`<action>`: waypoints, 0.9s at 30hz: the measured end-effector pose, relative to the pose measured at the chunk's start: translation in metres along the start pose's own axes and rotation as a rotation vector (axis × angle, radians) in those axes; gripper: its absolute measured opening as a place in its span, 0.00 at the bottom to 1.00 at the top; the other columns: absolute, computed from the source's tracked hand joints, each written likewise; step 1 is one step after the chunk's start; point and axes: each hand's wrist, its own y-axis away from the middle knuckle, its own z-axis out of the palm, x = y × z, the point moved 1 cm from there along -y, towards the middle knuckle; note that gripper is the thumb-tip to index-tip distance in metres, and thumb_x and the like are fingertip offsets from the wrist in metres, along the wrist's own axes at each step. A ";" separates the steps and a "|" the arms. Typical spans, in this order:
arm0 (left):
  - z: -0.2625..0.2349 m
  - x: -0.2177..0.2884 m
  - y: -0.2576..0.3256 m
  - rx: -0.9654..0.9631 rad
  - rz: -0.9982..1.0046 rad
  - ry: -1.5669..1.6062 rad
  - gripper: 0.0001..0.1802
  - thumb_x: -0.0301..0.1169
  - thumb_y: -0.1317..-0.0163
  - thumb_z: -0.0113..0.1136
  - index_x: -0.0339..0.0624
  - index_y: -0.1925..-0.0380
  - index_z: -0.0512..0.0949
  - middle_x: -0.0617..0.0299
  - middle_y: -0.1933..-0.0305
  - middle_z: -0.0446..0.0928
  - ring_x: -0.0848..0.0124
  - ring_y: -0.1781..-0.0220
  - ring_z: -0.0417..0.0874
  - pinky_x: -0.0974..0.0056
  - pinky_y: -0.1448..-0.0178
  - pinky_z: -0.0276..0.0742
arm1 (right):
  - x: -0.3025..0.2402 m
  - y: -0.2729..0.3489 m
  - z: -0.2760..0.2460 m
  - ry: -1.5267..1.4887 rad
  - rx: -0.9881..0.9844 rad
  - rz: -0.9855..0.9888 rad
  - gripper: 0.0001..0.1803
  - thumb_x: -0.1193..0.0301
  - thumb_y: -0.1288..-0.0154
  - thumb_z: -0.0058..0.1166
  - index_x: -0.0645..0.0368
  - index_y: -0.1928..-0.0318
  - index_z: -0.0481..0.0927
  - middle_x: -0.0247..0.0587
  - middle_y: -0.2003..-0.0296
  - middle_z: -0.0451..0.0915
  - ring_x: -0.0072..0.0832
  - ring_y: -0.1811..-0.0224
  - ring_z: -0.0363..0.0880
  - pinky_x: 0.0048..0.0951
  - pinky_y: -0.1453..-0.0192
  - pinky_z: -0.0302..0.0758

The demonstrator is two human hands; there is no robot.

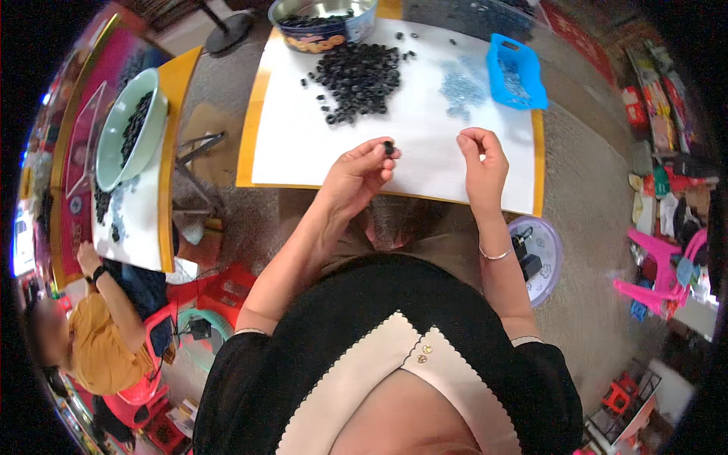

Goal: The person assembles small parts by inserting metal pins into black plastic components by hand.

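Note:
Between the thumb and fingers of my left hand [355, 174] is a small black ring-shaped piece [389, 148], held above the near part of the white-covered table [303, 155]. My right hand [486, 171] is raised over the table's right side, thumb and fingertips pinched together. Whatever is in that pinch is too small to make out. Beyond my left hand lies a heap of similar black pieces [358, 80]. Tiny clear bluish pieces [462, 89] are scattered beyond my right hand, beside a blue plastic basket [537, 80] containing more of them.
A round tin [311, 39] with black pieces stands at the far edge. Left, a second table [168, 152] bears a pale green basin [108, 155]; a person in an orange top [110, 345] sits there. By my right forearm is a lilac round stool [547, 262] with black objects.

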 end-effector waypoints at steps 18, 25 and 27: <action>-0.007 -0.011 -0.006 0.053 -0.020 -0.059 0.12 0.27 0.36 0.53 0.31 0.55 0.72 0.55 0.62 0.76 0.74 0.68 0.76 0.72 0.63 0.76 | 0.037 -0.030 -0.013 0.226 0.021 -0.031 0.06 0.70 0.43 0.57 0.58 0.66 0.79 0.38 0.70 0.79 0.32 0.71 0.74 0.30 0.65 0.70; 0.014 -0.012 -0.009 0.026 -0.045 -0.138 0.12 0.27 0.36 0.52 0.32 0.54 0.72 0.56 0.62 0.76 0.75 0.67 0.76 0.72 0.62 0.76 | 0.012 -0.006 -0.005 -1.018 -0.326 0.570 0.09 0.75 0.35 0.50 0.66 0.56 0.75 0.36 0.68 0.76 0.19 0.69 0.71 0.19 0.63 0.71; 0.015 -0.011 -0.009 0.017 -0.041 -0.149 0.14 0.29 0.35 0.52 0.32 0.53 0.71 0.56 0.61 0.76 0.75 0.67 0.76 0.73 0.62 0.76 | 0.005 0.000 -0.001 -1.137 -0.390 0.618 0.10 0.76 0.35 0.50 0.67 0.55 0.74 0.39 0.64 0.75 0.20 0.67 0.70 0.20 0.60 0.71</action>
